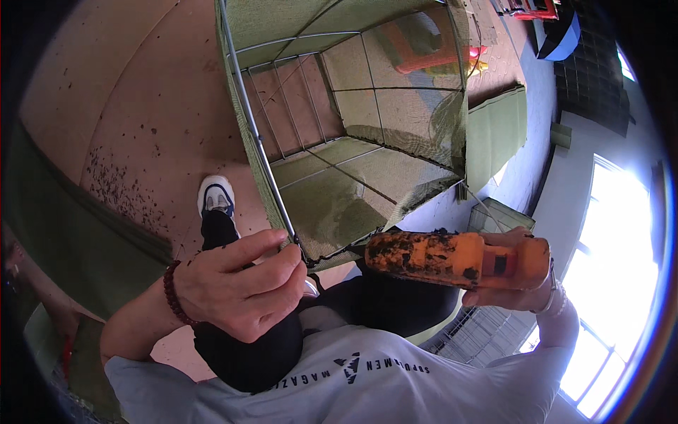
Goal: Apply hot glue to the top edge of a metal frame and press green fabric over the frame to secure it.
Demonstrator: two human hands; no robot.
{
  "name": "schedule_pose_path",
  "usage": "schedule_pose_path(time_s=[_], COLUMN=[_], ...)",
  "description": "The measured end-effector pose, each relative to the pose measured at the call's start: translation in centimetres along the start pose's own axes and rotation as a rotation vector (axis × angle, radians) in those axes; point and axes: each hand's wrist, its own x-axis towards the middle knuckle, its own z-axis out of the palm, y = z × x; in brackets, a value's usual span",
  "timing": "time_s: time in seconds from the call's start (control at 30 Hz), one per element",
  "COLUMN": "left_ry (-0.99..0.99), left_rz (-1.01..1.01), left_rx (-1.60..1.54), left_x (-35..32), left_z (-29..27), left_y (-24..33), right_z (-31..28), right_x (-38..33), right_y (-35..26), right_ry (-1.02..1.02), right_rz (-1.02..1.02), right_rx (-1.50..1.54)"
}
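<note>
In front of me stands a box-shaped metal frame (256, 120) covered with green mesh (339, 219); I look into its hollow inside. My left hand (236, 283), with a dark red bead bracelet, is closed at the near left corner, its fingers curled on the mesh edge; the fingertips are partly hidden. An orange glue gun (431, 258), smeared with black, lies sideways in my right hand (526, 283), which is wrapped round its far end. The tool's dark nozzle points left, close to the near mesh edge, where a black bead of glue runs along the seam.
Black specks dot the reddish floor (152, 152) at left, beside a dark green sheet (78, 233). My shoe (215, 194) is near the frame. Green mesh panels (498, 134) and a wire rack (470, 336) stand at right, before a bright window (607, 268).
</note>
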Motion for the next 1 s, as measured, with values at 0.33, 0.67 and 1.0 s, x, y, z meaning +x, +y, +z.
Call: schedule_pose_path(time_s=[0.33,0.67,1.0], left_ry=[-0.053,0.011,-0.069], left_rz=[0.023,0.014,0.048], left_rx=[-0.022,-0.005,0.104], left_x=[0.2,-0.5,0.9], left_z=[-0.6,0.4,-1.0], left_y=[-0.1,0.0,-0.5], right_z=[0.6,-0.2,-2.5], right_x=[0.6,-0.4,-1.9], right_y=[0.1,0.5,6.1], right_ry=[-0.070,0.007,0.025], right_rz=[-0.079,0.008,0.229], right_rx=[-0.174,-0.121,0.234])
